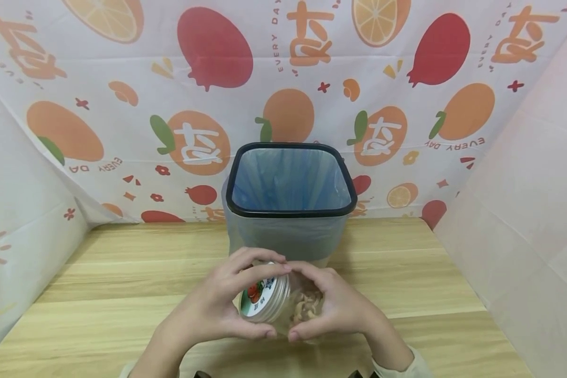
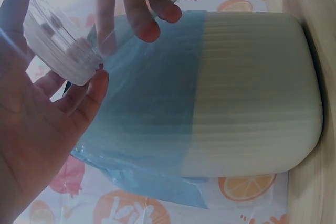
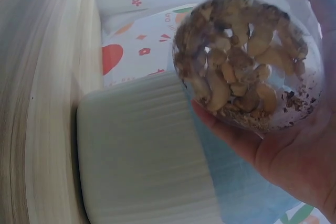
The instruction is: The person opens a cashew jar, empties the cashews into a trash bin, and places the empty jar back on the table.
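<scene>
Between left hand [image 1: 221,298] and right hand [image 1: 341,303] is a jar [image 1: 283,300]

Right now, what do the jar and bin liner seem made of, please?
The jar looks like clear, glossy plastic, possibly glass: cashews show through it. The bin liner is probably thin, translucent plastic film, since it creases and hangs loosely over the bin.

The left forearm [image 1: 166,335] and right forearm [image 1: 388,340] slant inward and forward. The left hand [image 1: 221,298] and right hand [image 1: 344,310] face each other, gripping with arched fingers [image 1: 255,273], their upper fingertips seeming to meet; beneath, the left thumb [image 1: 251,329] and right thumb [image 1: 308,327] point toward each other, just apart
</scene>
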A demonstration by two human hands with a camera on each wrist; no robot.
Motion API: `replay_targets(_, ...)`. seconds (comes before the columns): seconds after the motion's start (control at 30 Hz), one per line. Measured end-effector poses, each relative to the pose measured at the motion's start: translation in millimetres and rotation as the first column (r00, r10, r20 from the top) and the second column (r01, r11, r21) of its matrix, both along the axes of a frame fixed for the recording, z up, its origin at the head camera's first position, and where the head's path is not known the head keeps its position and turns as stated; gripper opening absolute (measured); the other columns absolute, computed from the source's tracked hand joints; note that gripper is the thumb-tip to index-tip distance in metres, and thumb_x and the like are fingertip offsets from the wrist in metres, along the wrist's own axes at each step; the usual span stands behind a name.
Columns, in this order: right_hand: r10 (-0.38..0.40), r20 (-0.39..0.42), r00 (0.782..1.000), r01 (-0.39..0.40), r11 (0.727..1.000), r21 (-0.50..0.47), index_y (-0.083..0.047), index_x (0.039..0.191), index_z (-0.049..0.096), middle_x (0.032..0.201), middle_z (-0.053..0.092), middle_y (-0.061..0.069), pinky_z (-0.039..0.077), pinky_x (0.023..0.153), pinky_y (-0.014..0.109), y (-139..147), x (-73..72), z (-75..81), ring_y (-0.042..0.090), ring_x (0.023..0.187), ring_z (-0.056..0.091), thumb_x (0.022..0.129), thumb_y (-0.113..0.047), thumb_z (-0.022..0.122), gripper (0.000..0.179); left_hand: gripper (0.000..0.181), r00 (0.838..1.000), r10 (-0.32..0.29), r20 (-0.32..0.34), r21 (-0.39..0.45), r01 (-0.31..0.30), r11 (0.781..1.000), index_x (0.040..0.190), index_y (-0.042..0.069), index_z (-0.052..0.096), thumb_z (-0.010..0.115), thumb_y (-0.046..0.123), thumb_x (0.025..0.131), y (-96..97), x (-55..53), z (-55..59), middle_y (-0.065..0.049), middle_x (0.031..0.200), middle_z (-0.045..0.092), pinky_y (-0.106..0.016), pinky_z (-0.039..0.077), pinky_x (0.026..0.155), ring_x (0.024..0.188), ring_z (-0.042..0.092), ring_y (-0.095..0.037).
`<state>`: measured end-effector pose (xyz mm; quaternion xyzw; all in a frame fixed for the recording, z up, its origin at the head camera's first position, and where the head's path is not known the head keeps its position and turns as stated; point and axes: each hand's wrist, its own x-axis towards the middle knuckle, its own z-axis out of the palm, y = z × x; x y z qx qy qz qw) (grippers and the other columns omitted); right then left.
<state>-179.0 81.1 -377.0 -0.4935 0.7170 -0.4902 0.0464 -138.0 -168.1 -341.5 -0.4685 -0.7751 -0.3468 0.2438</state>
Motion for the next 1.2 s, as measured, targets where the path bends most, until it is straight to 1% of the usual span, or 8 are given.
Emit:
replay_targets(0.23,-0.068,-0.047,0.997,0.069,0.998,0.008,-0.027,0.149,0.041,0.132,0.061,-0.007,0.055,0.093,0.033,-3.6,2.7,-0.1,0.012,0.112,0.065,0.073,-0.038,0.089,0.090,0.072,0.998,0.063,0.029,0.006,-0.063,0.998,0.136,0.017,0.060,0.084,0.050,0.076,-0.5,0.4,-2.2,0.000,0.131,0.057,-0.022,0.045,0.097,0.118,0.054,-0.016)
replay_targets(0.4,-0.034,-0.011,0.999,0.034,0.999,-0.006,-0.025,0.150,0.041,0.135,0.060,-0.004,0.055,0.094,0.034,-3.2,2.7,-0.6,0.014,0.114,0.064,0.072,-0.032,0.091,0.092,0.077,0.997,0.064,0.038,-0.002,-0.064,0.998,0.138,0.017,0.058,0.083,0.053,0.075,-0.8,2.4,-2.4,-0.001,0.134,0.056,-0.025,0.047,0.094,0.120,0.053,-0.017)
replay_targets(0.47,0.004,0.015,1.000,-0.004,1.000,-0.018,-0.023,0.149,0.041,0.135,0.060,-0.003,0.054,0.095,0.034,-1.9,1.6,-0.8,0.016,0.115,0.064,0.072,-0.028,0.091,0.092,0.078,0.998,0.044,0.035,-0.007,-0.043,0.999,0.139,0.017,0.057,0.082,0.055,0.075,-0.9,3.0,-1.1,-0.003,0.137,0.055,-0.028,0.048,0.094,0.122,0.052,-0.019)
replay_targets(0.6,0.075,0.037,0.997,-0.073,0.997,-0.040,-0.019,0.148,0.042,0.134,0.061,0.000,0.052,0.098,0.035,0.9,-1.7,-1.4,0.019,0.115,0.064,0.074,-0.028,0.089,0.088,0.076,0.999,-0.038,0.029,0.006,0.038,0.999,0.139,0.016,0.057,0.080,0.055,0.078,1.0,3.4,2.7,-0.009,0.138,0.054,-0.032,0.049,0.095,0.124,0.050,-0.022)
replay_targets(0.7,0.105,0.032,0.994,-0.104,0.994,-0.045,-0.017,0.148,0.042,0.134,0.061,0.001,0.052,0.098,0.035,1.8,-3.7,-1.8,0.019,0.114,0.064,0.076,-0.031,0.088,0.086,0.070,0.996,-0.090,0.021,0.033,0.089,0.995,0.137,0.014,0.058,0.080,0.050,0.081,3.9,3.0,4.7,-0.011,0.135,0.056,-0.032,0.048,0.097,0.122,0.052,-0.023)
replay_targets(0.8,0.118,0.024,0.993,-0.117,0.992,-0.047,-0.017,0.148,0.042,0.133,0.061,0.001,0.052,0.097,0.034,2.0,-5.0,-0.6,0.018,0.113,0.065,0.077,-0.033,0.087,0.086,0.067,0.994,-0.104,0.011,0.052,0.104,0.993,0.135,0.014,0.059,0.081,0.047,0.081,5.4,2.1,6.4,-0.011,0.132,0.057,-0.029,0.047,0.097,0.120,0.053,-0.024)
replay_targets(1.0,0.098,0.037,0.994,-0.096,0.994,-0.048,-0.018,0.148,0.042,0.133,0.062,0.001,0.052,0.098,0.034,3.0,-4.6,0.3,0.019,0.113,0.064,0.078,-0.038,0.086,0.085,0.068,0.997,-0.067,0.024,0.051,0.066,0.997,0.134,0.014,0.061,0.084,0.046,0.078,4.2,0.3,3.9,-0.009,0.132,0.057,-0.027,0.046,0.098,0.121,0.053,-0.023)
replay_targets(1.2,0.021,0.022,1.000,-0.021,0.999,-0.029,-0.022,0.148,0.043,0.133,0.062,-0.002,0.053,0.098,0.035,0.3,-0.5,0.5,0.017,0.115,0.064,0.073,-0.028,0.091,0.089,0.070,1.000,-0.002,0.030,0.036,0.001,0.999,0.134,0.015,0.061,0.084,0.048,0.077,2.3,0.2,-0.3,-0.006,0.131,0.058,-0.025,0.046,0.097,0.120,0.053,-0.021)
